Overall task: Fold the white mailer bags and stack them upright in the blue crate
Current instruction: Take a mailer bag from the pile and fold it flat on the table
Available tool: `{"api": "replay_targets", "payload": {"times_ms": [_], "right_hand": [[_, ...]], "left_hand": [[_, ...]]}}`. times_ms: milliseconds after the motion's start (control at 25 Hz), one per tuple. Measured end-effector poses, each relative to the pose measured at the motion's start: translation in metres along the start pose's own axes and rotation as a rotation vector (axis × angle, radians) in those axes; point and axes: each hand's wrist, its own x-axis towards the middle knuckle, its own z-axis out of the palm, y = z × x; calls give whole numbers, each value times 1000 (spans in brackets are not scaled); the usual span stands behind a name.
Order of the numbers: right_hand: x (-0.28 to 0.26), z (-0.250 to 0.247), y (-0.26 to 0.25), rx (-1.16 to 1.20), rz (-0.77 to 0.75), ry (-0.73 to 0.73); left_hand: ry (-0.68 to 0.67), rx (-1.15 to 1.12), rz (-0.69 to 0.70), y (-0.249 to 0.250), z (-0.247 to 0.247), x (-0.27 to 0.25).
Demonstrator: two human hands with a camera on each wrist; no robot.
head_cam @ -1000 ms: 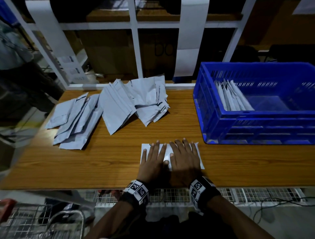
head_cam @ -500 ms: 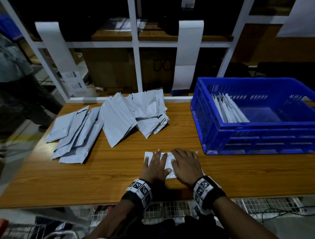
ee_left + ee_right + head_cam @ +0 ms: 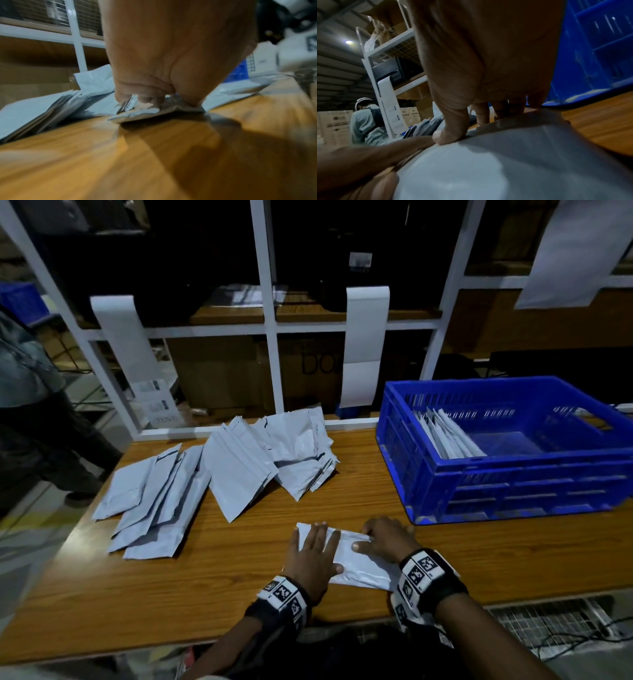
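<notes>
Early going: a few folded bags stand in the blue crate, two loose piles wait left of it, left hand flat and right hand pinching the mailer bag mid-fold on the table.

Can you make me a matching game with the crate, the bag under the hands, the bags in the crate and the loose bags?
Things:
1. blue crate
2. folded bag
3. crate bags
4. loose bags

Places:
A. under left hand and right hand
B. spread on table's left
C. leaning inside the crate
D. on table's right

Pairs: 1-D, 2-A, 3-C, 4-B
</notes>
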Motion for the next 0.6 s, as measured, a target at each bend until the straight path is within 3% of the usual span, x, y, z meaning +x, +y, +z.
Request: {"api": "replay_targets", "payload": {"times_ms": [160, 600], "right_hand": [[1, -10, 1, 60, 41, -130], [-29, -8, -21, 469, -139, 248]], "left_hand": [[94, -33, 30, -4, 2, -6], [310, -167, 132, -28, -49, -5]]}}
